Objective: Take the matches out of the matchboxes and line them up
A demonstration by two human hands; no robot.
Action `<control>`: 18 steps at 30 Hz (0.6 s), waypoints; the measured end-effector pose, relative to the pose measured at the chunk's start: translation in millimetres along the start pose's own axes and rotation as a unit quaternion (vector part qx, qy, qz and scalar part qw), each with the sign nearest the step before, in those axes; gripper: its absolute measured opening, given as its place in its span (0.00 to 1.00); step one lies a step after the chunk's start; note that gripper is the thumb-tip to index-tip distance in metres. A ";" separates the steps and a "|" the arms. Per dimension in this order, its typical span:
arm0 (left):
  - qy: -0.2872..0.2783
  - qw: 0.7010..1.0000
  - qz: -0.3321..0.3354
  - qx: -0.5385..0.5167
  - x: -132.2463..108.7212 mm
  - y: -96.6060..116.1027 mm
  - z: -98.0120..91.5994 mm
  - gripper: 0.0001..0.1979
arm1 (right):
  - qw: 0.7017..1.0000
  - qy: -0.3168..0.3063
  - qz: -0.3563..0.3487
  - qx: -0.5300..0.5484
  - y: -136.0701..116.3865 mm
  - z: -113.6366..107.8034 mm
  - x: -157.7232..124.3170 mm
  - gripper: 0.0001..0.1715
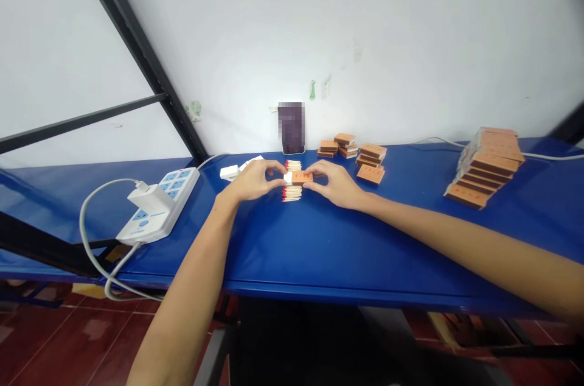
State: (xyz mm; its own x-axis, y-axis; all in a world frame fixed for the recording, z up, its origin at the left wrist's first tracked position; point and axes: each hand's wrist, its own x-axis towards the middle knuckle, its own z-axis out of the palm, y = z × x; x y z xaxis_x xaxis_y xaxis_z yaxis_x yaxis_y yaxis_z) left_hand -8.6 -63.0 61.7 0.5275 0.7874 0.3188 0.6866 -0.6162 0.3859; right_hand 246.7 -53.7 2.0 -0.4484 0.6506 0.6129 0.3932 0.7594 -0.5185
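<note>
Above a blue tabletop, both my hands meet at one matchbox [302, 177] with an orange face. Its white inner tray [288, 178] sticks out of the left end of the sleeve. Thumb and fingers of my left hand [250, 181] are closed on that tray end. My right hand [338, 184] pinches the orange sleeve at its right end. Red-tipped matches [292, 193] lie in rows on the table, showing on the near and far sides of the box. How full the tray is cannot be seen.
White trays [229, 172] lie left of my left hand. Orange matchboxes [371, 173] sit in small piles behind my right hand, and a tall stack [495, 157] stands farther right. A phone [292, 127] leans on the wall. A power strip [159, 209] with cables lies left.
</note>
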 end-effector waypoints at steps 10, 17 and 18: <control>-0.014 1.000 -0.006 -0.015 -3.7 -12.6 -0.6 0.13 | 0.996 -0.015 0.051 0.066 -0.4 -5.3 -4.3 0.14; -0.019 0.999 0.005 -0.025 -2.2 -10.0 0.3 0.13 | 0.995 -0.038 0.065 0.066 -2.1 -11.1 -5.2 0.14; -0.021 0.999 0.005 -0.025 -2.1 -9.1 0.2 0.13 | 0.997 -0.042 0.056 0.045 -1.9 -13.2 -5.2 0.13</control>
State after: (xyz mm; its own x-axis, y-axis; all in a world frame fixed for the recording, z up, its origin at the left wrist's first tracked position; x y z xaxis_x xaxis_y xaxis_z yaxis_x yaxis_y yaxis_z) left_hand -15.9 -59.1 57.3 0.5547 0.7811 0.2868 0.6559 -0.6226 0.4269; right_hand 258.9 -58.6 7.6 -0.4732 0.7268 0.4979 0.3729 0.6773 -0.6342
